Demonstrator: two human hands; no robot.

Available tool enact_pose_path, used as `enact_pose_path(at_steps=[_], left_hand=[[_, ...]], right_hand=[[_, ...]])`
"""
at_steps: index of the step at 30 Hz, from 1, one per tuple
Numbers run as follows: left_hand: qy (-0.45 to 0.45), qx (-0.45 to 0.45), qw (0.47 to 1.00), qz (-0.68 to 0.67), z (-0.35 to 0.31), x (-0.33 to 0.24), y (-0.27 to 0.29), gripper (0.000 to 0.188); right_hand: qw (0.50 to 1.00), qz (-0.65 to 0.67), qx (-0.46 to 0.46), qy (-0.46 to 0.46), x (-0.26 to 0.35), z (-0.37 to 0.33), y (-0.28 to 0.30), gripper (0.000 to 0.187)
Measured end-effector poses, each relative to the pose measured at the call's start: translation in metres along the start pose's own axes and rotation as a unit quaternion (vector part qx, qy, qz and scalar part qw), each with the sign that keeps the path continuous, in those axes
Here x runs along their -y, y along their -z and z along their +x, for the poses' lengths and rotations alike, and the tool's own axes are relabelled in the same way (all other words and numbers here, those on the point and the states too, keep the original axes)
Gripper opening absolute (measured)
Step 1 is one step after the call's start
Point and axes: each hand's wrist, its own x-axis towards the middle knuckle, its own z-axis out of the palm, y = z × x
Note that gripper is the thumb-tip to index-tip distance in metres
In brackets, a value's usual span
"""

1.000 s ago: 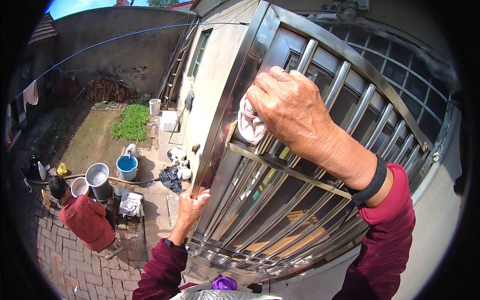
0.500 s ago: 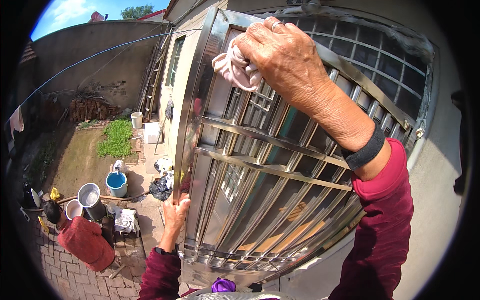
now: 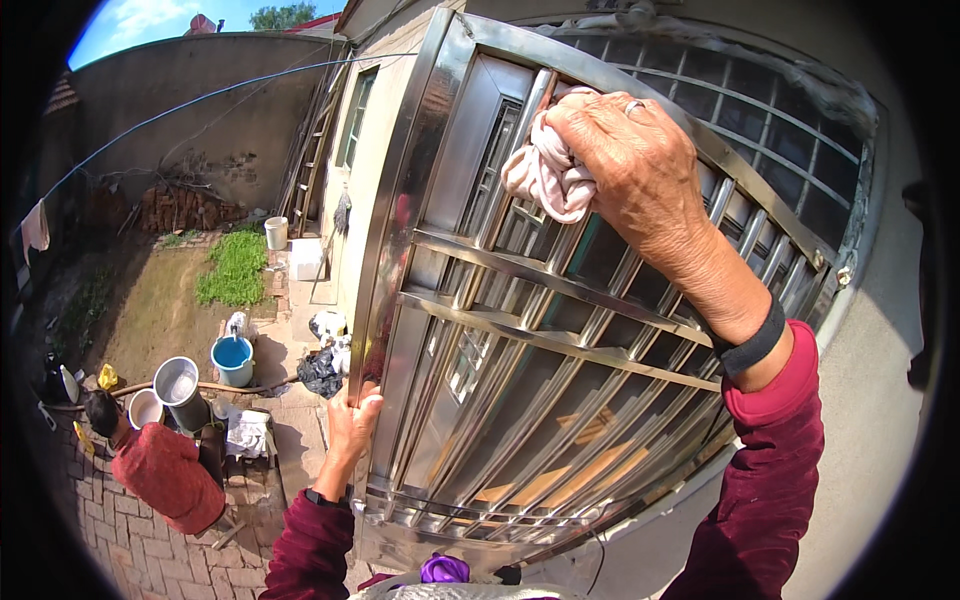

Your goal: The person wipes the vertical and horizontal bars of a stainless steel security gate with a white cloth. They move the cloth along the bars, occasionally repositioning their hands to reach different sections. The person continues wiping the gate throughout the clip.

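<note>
A shiny metal door with vertical bars point(image 3: 560, 290) stands swung out in front of me. My right hand point(image 3: 640, 160) is closed around a bunched pale pink cloth point(image 3: 550, 175), pressed against the upper bars just below the top rail. A ring sits on one finger and a black band circles the wrist. Lower down, my left hand point(image 3: 350, 425) grips the outer edge of the door frame point(image 3: 385, 290), its thumb showing on the near side and the other fingers partly hidden behind the edge.
At lower left a person in a red top point(image 3: 170, 475) sits by a grey bucket point(image 3: 178, 390) and a blue-lined bucket point(image 3: 233, 358). A barred window point(image 3: 760, 120) is behind the door. A blue line point(image 3: 200, 118) crosses the yard; a ladder point(image 3: 308, 165) leans on the wall.
My right hand has moved right along the top of the door with the cloth, from the corner panel to the first bars. The left hand keeps its hold on the edge.
</note>
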Motion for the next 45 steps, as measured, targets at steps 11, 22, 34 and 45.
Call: enact_pose_path(at_steps=[11,22,34,45], left_hand=[[-0.051,-0.004,0.998,0.027,-0.001,0.0,-0.001,0.058],[-0.033,-0.008,0.999,0.012,0.0,-0.009,-0.004,0.066],[-0.018,0.021,0.999,0.022,0.0,-0.012,0.0,0.062],[-0.049,-0.026,0.998,0.028,0.001,-0.02,-0.006,0.074]], right_hand=[[0.982,-0.124,0.138,-0.022,0.015,-0.001,0.021,0.022],[0.984,-0.019,0.178,-0.026,0.001,-0.001,0.031,0.014],[0.975,0.046,0.203,-0.084,0.013,0.002,0.017,0.037],[0.978,0.068,0.171,-0.1,0.019,0.005,0.01,0.031]])
